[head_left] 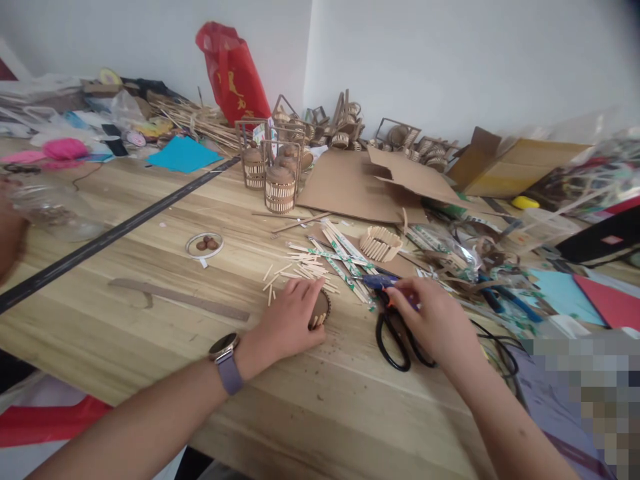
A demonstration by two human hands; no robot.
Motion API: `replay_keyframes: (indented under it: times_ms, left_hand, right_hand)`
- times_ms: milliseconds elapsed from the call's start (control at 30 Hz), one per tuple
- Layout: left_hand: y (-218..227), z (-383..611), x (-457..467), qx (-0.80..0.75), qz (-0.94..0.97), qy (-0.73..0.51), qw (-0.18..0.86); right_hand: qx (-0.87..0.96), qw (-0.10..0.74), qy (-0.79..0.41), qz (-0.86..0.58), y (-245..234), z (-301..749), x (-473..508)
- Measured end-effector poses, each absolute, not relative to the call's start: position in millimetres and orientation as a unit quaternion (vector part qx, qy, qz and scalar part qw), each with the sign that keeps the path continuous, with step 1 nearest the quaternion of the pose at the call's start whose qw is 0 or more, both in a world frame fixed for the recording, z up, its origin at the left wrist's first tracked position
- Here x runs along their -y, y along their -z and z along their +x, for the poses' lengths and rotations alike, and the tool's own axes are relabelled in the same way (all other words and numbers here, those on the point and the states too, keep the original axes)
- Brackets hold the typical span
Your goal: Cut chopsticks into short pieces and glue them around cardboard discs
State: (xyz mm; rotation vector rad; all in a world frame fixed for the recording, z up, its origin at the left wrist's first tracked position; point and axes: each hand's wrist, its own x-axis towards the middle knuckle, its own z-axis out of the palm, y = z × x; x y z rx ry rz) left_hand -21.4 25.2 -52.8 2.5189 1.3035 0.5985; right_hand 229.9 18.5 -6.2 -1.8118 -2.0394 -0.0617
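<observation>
My left hand (pixel 290 323), with a watch on its wrist, is closed around the edge of a small round brown base (pixel 321 308). A few short wooden sticks stand along the near rim of this base; the fingers hide the rest. In my right hand (pixel 433 310) is a blue glue gun (pixel 376 281), its nozzle towards the left. Under that hand lie scissors (pixel 393 347) with black handles. Loose short wooden sticks (pixel 305 270) are scattered just beyond my left hand. Behind them are paper-wrapped sticks (pixel 340 250) and a ring of upright sticks (pixel 381 244).
Small handled baskets (pixel 280 187) stand near flattened cardboard (pixel 345 187). A white ring (pixel 204 245) surrounds several brown balls. A brown strip (pixel 180 298) and a long black strip (pixel 125 227) lie at left. Another person's hand (pixel 10 230) is beside a plastic bag (pixel 55 207).
</observation>
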Motion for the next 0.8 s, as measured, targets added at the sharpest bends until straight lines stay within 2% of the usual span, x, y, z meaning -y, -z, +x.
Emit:
replay_keyframes:
  times_ms: [100,200,300,433,533,700,800]
  left_hand:
    - [54,-22,-26,-0.442,0.864,-0.208,0.12]
    - [55,-22,-27,-0.44,0.866,-0.207,0.119]
    - [55,-22,-27,-0.439,0.865,-0.211,0.121]
    - [56,-23,-27,-0.436,0.864,-0.22,0.123]
    - [55,-23,-27,-0.433,0.866,-0.218,0.123]
    - [54,-23,-28,-0.438,0.863,-0.22,0.126]
    - [54,-23,-28,-0.442,0.861,-0.213,0.132]
  right_hand:
    - [0.689,0.111,0.089,-0.711,12,251,-16]
    - [0.656,0.033,0.003,-0.754,15,254,-13]
    - [0.639,0.03,-0.055,-0.767,11,249,-14]
    - [0.625,0.107,-0.079,-0.769,6,250,-15]
    - [0.61,0.184,-0.139,-0.758,5,254,-13]
    - [0.534,0.391,-0.378,-0.648,9,249,-4]
    - [0.478,0.445,-0.49,-0.577,14,240,4]
